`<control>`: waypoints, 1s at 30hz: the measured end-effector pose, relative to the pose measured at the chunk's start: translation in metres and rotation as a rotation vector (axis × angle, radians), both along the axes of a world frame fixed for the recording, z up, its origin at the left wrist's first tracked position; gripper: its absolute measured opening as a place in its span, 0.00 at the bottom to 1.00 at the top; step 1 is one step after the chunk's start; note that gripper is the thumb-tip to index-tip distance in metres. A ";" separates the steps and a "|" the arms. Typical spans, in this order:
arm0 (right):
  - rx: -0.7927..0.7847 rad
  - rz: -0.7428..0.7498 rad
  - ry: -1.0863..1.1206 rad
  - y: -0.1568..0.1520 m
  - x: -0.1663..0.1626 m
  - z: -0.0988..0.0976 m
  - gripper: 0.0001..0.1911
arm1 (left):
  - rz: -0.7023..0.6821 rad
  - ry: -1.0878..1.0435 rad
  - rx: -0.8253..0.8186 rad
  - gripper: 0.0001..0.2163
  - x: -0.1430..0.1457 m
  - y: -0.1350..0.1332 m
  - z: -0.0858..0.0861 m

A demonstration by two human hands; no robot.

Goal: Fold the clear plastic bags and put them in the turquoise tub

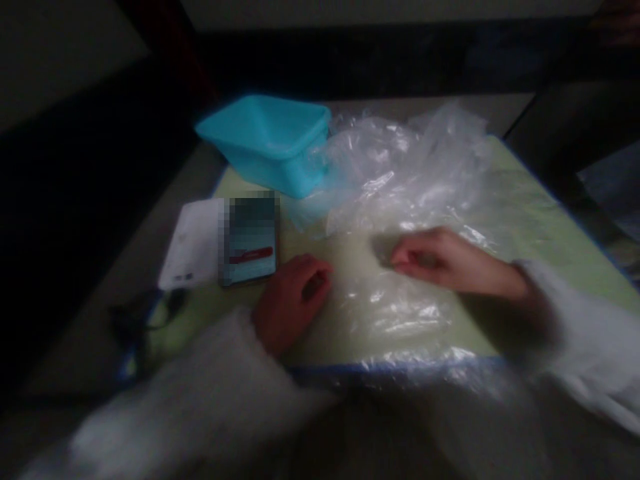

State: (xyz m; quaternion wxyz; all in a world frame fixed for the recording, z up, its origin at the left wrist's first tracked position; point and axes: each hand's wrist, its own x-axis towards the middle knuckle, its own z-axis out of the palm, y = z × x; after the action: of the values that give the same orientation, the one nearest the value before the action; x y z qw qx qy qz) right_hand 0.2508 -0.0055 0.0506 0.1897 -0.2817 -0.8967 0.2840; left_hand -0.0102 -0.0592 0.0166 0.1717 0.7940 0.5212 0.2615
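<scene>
My left hand point(295, 300) is curled with thumb and fingers pressed together, beside the left edge of a clear plastic sheet or bag point(400, 303). That plastic lies flat on the table and hangs over its front edge. Beyond its upper right side, my right hand point(440, 260) is closed in a pinch just over the table. Blur hides what, if anything, is between the fingertips of either hand. Close to my left knuckles lies a dark-screened, phone-like device point(253, 233) with a small red tool point(253, 254) across it.
Crumpled clear plastic bags point(400, 160) are heaped at the back. To their left stands a turquoise plastic basin point(280, 157). A white flat object point(193, 243) and dark cords point(133, 320) lie at the left. The yellow-green tabletop point(540, 233) has a blue edge.
</scene>
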 end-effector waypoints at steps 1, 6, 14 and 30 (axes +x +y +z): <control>0.043 -0.035 -0.007 0.001 -0.001 -0.003 0.08 | -0.004 0.032 0.015 0.04 0.000 0.002 -0.001; 0.090 -0.011 -0.083 0.006 -0.001 -0.012 0.09 | 0.000 0.174 0.014 0.03 -0.002 0.008 -0.004; 0.002 0.121 -0.069 0.007 -0.001 -0.012 0.07 | 0.023 0.264 -0.008 0.04 0.001 0.008 -0.005; 0.319 -0.014 -0.149 -0.016 -0.020 -0.039 0.35 | -0.280 0.218 0.142 0.25 0.020 -0.001 -0.012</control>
State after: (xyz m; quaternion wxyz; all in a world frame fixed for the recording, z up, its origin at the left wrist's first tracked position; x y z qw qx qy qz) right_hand 0.2304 -0.0210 0.0115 0.1670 -0.2744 -0.9400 0.1153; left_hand 0.0099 -0.0600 0.0042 0.0925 0.8924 0.4016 0.1837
